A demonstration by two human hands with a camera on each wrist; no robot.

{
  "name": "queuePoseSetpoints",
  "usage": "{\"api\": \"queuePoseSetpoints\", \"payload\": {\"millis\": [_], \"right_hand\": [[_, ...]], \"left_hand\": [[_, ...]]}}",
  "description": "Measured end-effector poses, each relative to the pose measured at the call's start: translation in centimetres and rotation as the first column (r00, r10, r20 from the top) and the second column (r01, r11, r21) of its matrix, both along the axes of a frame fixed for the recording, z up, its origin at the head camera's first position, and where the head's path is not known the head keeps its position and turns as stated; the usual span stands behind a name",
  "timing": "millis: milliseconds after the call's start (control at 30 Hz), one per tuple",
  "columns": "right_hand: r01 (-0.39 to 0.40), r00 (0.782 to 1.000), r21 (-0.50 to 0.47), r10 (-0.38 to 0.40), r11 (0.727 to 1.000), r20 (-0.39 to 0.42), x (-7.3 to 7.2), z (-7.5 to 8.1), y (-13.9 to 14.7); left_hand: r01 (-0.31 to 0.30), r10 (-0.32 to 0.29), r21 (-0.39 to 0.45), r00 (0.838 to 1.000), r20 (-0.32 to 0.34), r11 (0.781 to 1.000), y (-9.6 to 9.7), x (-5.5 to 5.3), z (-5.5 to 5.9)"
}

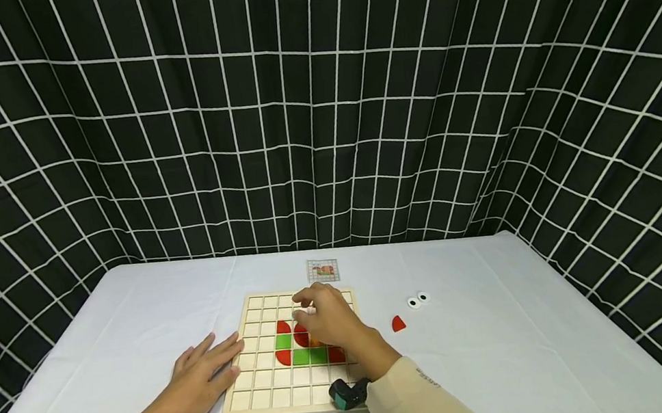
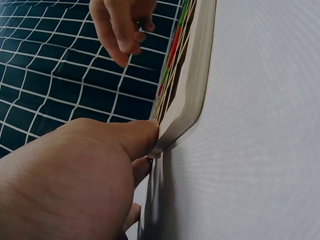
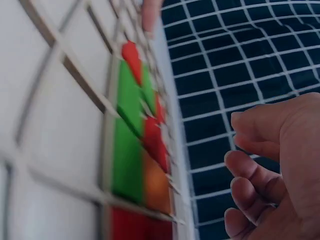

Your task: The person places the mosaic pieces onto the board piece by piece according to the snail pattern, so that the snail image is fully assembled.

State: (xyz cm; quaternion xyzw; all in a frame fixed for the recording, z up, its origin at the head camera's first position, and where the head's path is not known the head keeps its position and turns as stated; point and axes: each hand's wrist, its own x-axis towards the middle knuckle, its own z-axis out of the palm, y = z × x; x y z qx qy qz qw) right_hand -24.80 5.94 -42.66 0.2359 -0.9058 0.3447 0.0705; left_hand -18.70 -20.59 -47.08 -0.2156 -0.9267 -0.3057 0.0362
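A wooden grid board [image 1: 282, 411] lies on the table. Set in its cells are green square pieces [image 1: 301, 357], red pieces [image 1: 284, 357], some of them curved, and an orange piece [image 3: 157, 182] partly hidden by my right hand in the head view. My left hand [image 1: 203, 379] rests at the board's left edge with fingers extended; its thumb touches the rim in the left wrist view. Above the pieces hovers my right hand [image 1: 329, 317], its fingers loosely bent and apart from the board. Nothing shows between those fingers in the right wrist view.
Right of the board lie a loose red piece [image 1: 398, 323] and two white eye pieces [image 1: 418, 300] with black centres. A small picture card [image 1: 323, 270] sits behind the board. Black curtains with white grid lines [image 1: 307, 113] enclose the white table [image 1: 510, 350].
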Motion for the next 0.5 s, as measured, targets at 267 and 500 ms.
{"api": "queuePoseSetpoints", "payload": {"millis": [267, 500], "right_hand": [[0.037, 0.997, -0.084, -0.042, 0.996, -0.064, 0.8, 2.0, 3.9], [0.093, 0.990, -0.103, -0.103, 0.990, -0.095, 1.4, 2.6, 7.6]], "left_hand": [[-0.004, 0.004, -0.002, 1.000, 0.007, 1.000, 0.1, 0.1, 0.0], [-0.005, 0.005, -0.004, 1.000, -0.002, 1.000, 0.1, 0.1, 0.0]]}}
